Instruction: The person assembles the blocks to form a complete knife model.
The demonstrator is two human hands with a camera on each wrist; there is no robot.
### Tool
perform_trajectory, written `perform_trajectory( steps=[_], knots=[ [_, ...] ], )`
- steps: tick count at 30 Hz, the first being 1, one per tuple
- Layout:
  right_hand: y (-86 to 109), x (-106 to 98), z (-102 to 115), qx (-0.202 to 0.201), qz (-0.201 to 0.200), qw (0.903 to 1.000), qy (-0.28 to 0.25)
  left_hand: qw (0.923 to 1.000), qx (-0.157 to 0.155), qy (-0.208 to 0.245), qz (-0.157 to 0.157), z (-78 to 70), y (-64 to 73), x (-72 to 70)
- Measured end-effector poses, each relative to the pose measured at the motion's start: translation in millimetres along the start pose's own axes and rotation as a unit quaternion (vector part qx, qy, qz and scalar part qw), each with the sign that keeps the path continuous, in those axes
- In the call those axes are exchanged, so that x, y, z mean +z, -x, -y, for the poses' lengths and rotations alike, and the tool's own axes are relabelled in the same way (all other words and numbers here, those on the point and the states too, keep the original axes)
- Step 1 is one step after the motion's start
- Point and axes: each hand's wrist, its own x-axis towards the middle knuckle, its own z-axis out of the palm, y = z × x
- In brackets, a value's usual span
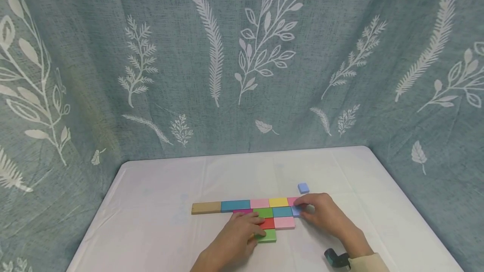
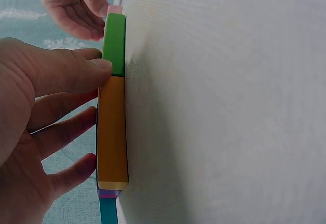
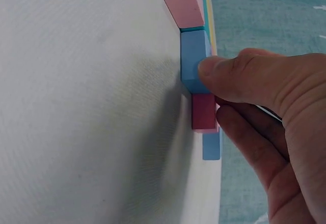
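Flat coloured blocks lie side by side in stepped rows on the white table. My left hand (image 1: 239, 235) rests over their left part, its fingers spread across the tops. In the left wrist view its thumb touches the near green block (image 2: 116, 43), beside an orange block (image 2: 113, 132) that the hand mostly hides in the head view. At the right end of the second row, my right hand (image 1: 326, 213) pinches a light blue block (image 3: 194, 56), thumb on its near edge. Its index finger reaches to the pink block (image 3: 204, 113) in the row behind.
A loose light blue block (image 1: 303, 188) lies behind the rows' right end. The back row runs left through a yellow block (image 1: 278, 202) and a blue block (image 1: 235, 206) to a tan block (image 1: 206, 208). A leaf-patterned curtain (image 1: 227, 53) hangs behind the table (image 1: 159, 179).
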Motion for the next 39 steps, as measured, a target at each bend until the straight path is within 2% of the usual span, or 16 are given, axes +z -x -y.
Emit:
perform_trajectory(
  steps=[5, 11, 19, 23, 30, 39],
  knots=[
    [0.5, -1.4, 0.7, -0.006, -0.003, 1.0, -0.007, 1.0, 0.001, -0.005, 0.003, -0.4, 0.3, -1.5],
    [-1.9, -11.0, -2.3, 0.019, -0.016, 0.9977, -0.063, 0.9999, -0.007, 0.002, 0.015, -1.1, 0.8, -1.1],
    [-16.9, -37.1, -22.4, 0.027, -0.071, 0.9928, -0.092, 1.0, 0.005, -0.006, 0.001, -1.0, 2.6, 0.4],
    [-25.3, -42.0, -35.1, 0.028, -0.076, 0.9888, -0.125, 0.9999, -0.008, 0.0, 0.01, -1.3, 2.0, 0.6],
    [-37.3, -34.2, -55.8, 0.028, -0.049, 0.9813, -0.184, 0.999, -0.032, 0.015, 0.027, -2.0, -0.2, -0.3],
    [-39.9, -15.5, -68.1, 0.063, -0.025, 0.974, -0.216, 0.9996, -0.02, 0.01, 0.018, -1.3, 0.9, 0.0]
  ],
)
